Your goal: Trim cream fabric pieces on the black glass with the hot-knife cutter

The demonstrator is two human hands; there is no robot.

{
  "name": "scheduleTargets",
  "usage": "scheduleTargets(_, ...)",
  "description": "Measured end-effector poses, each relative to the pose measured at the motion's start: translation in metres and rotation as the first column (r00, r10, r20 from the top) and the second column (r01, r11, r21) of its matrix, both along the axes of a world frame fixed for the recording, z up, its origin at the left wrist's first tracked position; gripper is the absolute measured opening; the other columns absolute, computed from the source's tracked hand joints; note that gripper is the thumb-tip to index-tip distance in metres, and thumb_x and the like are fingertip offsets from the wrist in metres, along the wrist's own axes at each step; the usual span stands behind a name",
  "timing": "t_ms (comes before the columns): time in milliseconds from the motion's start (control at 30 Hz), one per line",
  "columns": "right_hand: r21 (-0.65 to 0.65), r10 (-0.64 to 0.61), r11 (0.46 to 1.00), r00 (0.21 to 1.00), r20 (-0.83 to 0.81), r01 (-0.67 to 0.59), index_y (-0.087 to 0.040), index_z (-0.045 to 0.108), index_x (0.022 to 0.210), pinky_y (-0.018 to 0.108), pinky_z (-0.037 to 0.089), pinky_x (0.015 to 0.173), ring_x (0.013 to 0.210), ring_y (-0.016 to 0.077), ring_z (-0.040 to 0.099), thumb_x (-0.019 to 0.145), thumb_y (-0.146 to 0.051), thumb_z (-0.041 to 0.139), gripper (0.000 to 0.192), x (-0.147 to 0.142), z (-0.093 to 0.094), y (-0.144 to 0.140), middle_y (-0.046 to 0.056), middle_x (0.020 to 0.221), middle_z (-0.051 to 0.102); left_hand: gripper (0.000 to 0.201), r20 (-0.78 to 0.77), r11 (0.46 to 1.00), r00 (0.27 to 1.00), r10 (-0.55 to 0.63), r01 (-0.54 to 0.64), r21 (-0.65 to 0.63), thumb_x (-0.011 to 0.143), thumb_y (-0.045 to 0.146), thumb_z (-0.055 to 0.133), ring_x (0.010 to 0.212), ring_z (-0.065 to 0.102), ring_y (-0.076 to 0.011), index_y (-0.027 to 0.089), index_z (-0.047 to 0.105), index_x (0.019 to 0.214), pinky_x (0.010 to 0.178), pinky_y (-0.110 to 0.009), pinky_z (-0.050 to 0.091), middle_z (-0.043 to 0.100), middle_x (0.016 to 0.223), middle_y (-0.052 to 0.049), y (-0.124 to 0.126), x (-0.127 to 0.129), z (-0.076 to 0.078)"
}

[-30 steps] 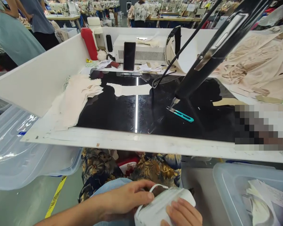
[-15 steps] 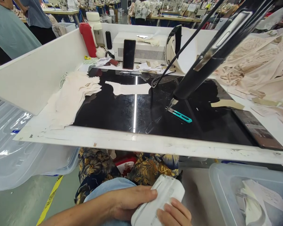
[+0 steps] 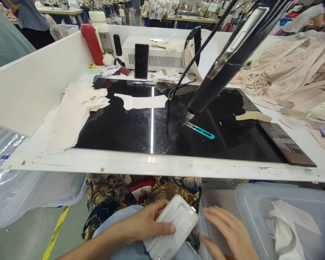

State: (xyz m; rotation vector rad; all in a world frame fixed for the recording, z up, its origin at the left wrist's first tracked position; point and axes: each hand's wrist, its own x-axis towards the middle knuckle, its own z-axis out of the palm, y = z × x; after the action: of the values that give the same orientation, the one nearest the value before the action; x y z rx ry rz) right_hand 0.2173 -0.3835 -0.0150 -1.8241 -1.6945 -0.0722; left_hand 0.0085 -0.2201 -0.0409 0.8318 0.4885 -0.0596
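A scuffed white rounded box (image 3: 176, 225), shaped like a power bank, is tilted over my lap below the table edge. My left hand (image 3: 151, 224) grips its left side, thumb across the top face and fingers partly hidden underneath. A small white piece sticks out at its upper right edge. To the right of the box, apart from it, my right hand (image 3: 227, 231) has its fingers spread and holds nothing. Teal thread snips (image 3: 202, 130) lie on the black board (image 3: 119, 133), beneath the tip of a black pen-like tool (image 3: 206, 86).
Pale fabric pieces are stacked (image 3: 73, 112) at the left. One cut piece (image 3: 143, 102) lies mid-board. A phone (image 3: 141, 61) leans on a white machine (image 3: 127, 50); a dark tablet-like slab (image 3: 289, 144) lies right. Clear plastic bins (image 3: 249, 202) stand below both sides.
My right hand has let go of the white box and moved right, fingers opening. My left hand still holds the box, now turned slightly. The view has shifted a little.
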Motion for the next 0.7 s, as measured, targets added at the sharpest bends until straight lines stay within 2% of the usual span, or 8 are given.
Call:
scheduleTargets(67, -0.041, -0.067, 0.997, 0.996, -0.055, 0.065, -0.028, 0.069, 0.118, 0.036, 0.062, 0.085, 0.1, 0.0243, 0.074, 0.101, -0.039, 0.06, 0.023, 0.0, 0.007, 0.013, 0.005, 0.11, 0.076, 0.072, -0.004, 0.999, 1.0, -0.007, 0.008, 0.036, 0.072, 0.058, 0.092, 0.101, 0.059, -0.0203, 0.015, 0.059, 0.12, 0.083, -0.026, 0.043, 0.063, 0.107, -0.003, 0.0, 0.0, -0.001)
scheduleTargets(200, -0.119, -0.053, 0.992, 0.991, -0.123, 0.038, -0.03, 0.068, 0.117, 0.03, 0.06, 0.085, 0.107, 0.0203, 0.07, 0.103, -0.041, 0.057, 0.02, -0.011, 0.005, 0.03, 0.003, 0.116, 0.073, 0.068, 0.002, 0.992, 1.0, 0.005, -0.005, 0.123, 0.078, 0.059, 0.086, 0.105, 0.056, -0.022, 0.015, 0.058, 0.123, 0.09, -0.03, 0.042, 0.061, 0.113, -0.006, 0.001, 0.0, 0.002)
scheduleTargets(367, -0.208, -0.009, 0.978, 0.999, -0.035, 0.001, -0.031, 0.06, 0.135, 0.039, 0.053, 0.098, 0.119, 0.0249, 0.063, 0.103, -0.042, 0.059, 0.034, -0.011, -0.003, 0.033, 0.001, 0.13, 0.071, 0.06, -0.001, 0.972, 1.0, -0.002, 0.003, 0.235, 0.084, 0.055, 0.08, 0.097, 0.053, -0.0207, 0.013, 0.059, 0.122, 0.086, -0.03, 0.042, 0.058, 0.108, -0.005, 0.0, 0.0, 0.006)
scheduleTargets(467, -0.267, 0.042, 0.963, 0.999, 0.014, -0.037, -0.033, 0.054, 0.143, 0.043, 0.048, 0.098, 0.12, 0.0279, 0.063, 0.103, -0.042, 0.057, 0.041, -0.008, -0.003, 0.034, 0.0, 0.132, 0.073, 0.051, -0.007, 0.942, 1.0, -0.024, 0.025, 0.336, 0.087, 0.049, 0.076, 0.094, 0.051, -0.0196, 0.013, 0.061, 0.119, 0.083, -0.029, 0.042, 0.056, 0.103, -0.004, 0.0, 0.0, 0.008)
scheduleTargets(700, -0.344, 0.024, 0.937, 0.994, -0.102, -0.058, -0.036, 0.06, 0.135, 0.044, 0.042, 0.099, 0.116, 0.0264, 0.068, 0.107, -0.042, 0.049, 0.03, -0.008, -0.004, 0.037, -0.002, 0.124, 0.076, 0.047, -0.047, 0.925, 0.998, -0.029, 0.044, 0.377, 0.087, 0.042, 0.075, 0.097, 0.054, -0.0211, 0.014, 0.062, 0.122, 0.086, -0.029, 0.043, 0.059, 0.107, -0.004, -0.001, 0.0, 0.012)
